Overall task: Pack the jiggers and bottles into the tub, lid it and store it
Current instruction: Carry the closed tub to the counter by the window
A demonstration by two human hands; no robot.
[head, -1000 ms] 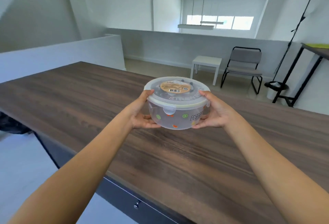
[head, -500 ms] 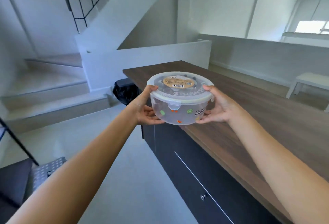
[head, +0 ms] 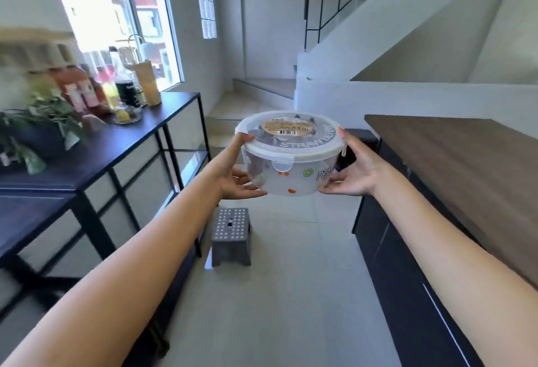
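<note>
Hands: left hand (head: 237, 173) at 9 o'clock of the tub (head: 288, 173), right hand (head: 353, 174) at 3 o'clock; both spread and pressed against its wall, fingers curled under the base, thumbs up on the rim.
Tub: held in mid-air between the hands, level, above the floor (head: 291, 294), resting on nothing.
Lid: lid (head: 286, 136) is on and looks seated; a clip tab faces the camera at 6 o'clock of the rim, and another at 3 o'clock seems to hang loose, though I cannot tell for sure.
Contents: dark shapes show through the lid; too blurred to tell jiggers from bottles.
Stage: packing and lidding look done; storing is left.
Surroundings: stool (head: 231, 235) on the floor at 6 o'clock below the tub; bench (head: 454, 162) at 3 o'clock; black shelf (head: 122, 139) with bottles and a plant at 9 o'clock; stairs (head: 253, 95) at 12 o'clock.
Risk, grip: smooth plastic held only by side pressure could slip if either hand eases.
Risk, lid: an unlatched clip could let it lift if the tub tips.
Risk, path: the stool lies underfoot, hidden behind the tub; a trip is likely if unseen.
</note>
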